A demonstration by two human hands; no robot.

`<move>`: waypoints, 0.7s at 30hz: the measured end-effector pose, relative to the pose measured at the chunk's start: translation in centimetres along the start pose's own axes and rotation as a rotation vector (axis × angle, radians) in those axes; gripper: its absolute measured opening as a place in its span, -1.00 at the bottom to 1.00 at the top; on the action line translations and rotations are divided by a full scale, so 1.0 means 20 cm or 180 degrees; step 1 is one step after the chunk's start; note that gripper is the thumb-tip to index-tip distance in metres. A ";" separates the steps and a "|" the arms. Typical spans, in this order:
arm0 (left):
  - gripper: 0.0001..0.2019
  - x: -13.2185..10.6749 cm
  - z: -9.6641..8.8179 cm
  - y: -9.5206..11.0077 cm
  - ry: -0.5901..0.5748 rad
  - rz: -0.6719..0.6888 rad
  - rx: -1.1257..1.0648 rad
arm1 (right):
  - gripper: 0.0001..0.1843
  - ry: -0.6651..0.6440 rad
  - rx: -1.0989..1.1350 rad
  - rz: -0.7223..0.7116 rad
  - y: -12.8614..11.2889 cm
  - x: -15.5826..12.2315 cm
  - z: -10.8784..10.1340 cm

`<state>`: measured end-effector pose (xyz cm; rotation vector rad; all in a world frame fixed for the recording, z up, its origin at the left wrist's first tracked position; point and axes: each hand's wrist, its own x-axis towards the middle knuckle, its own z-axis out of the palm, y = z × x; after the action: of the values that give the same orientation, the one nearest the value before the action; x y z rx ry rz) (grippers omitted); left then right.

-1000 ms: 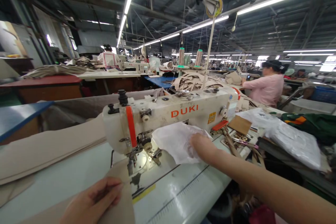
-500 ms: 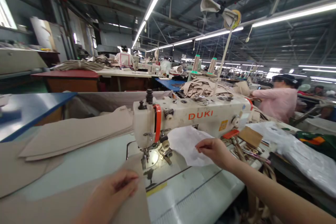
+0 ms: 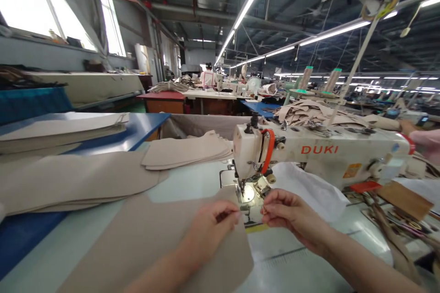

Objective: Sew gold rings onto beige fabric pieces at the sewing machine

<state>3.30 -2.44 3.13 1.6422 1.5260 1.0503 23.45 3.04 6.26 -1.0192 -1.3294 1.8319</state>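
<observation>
A large beige fabric piece [image 3: 144, 238] lies on the pale sewing table [image 3: 192, 181] in front of a white DUKI sewing machine [image 3: 323, 155]. My left hand [image 3: 211, 224] rests on the fabric's far edge, fingers pinched together just left of the needle and presser foot [image 3: 244, 192]. My right hand [image 3: 287, 213] is closed in a pinch just right of the needle, holding something too small to make out. A white sheet [image 3: 309, 190] lies under the machine arm, behind my right hand.
Stacks of beige cut pieces [image 3: 187, 151] lie left of the machine, more on a blue table [image 3: 62, 126]. Thread cones [image 3: 305, 78] and a thread stand [image 3: 357, 55] rise behind. A brown card [image 3: 405, 199] and straps sit at right. A distant worker [image 3: 208, 75] sits at another table.
The view swung left. My right hand left the white sheet and came to the needle in a pinch. My left hand slid the beige fabric up to the presser foot.
</observation>
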 end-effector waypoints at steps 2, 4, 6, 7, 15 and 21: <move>-0.82 -0.02 -0.01 0.01 0.0083 0.0292 0.0239 | -0.71 -0.0106 0.0112 0.0190 0.04 0.04 0.04; -0.82 -0.03 -0.01 0.00 0.0213 0.0670 0.0497 | -0.72 -0.0148 0.0213 0.0353 0.06 0.07 0.07; -0.82 -0.03 -0.02 -0.02 0.0297 0.0983 0.0668 | -0.71 -0.0147 0.0302 0.0454 0.08 0.09 0.08; -0.83 -0.03 -0.02 -0.03 0.0303 0.1084 0.0728 | -0.70 -0.0156 0.0341 0.0478 0.08 0.10 0.08; -0.83 -0.01 -0.02 -0.05 0.0280 0.1032 0.0775 | -0.59 -0.0458 0.0515 0.0551 0.09 0.11 0.08; -0.79 -0.01 -0.02 0.00 0.0017 0.0577 0.0416 | -0.55 -0.0315 0.0179 0.0334 0.10 0.11 0.08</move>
<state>2.94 -2.70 3.24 1.8985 1.4983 1.0687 20.79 3.61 4.11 -0.9969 -1.2956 2.0098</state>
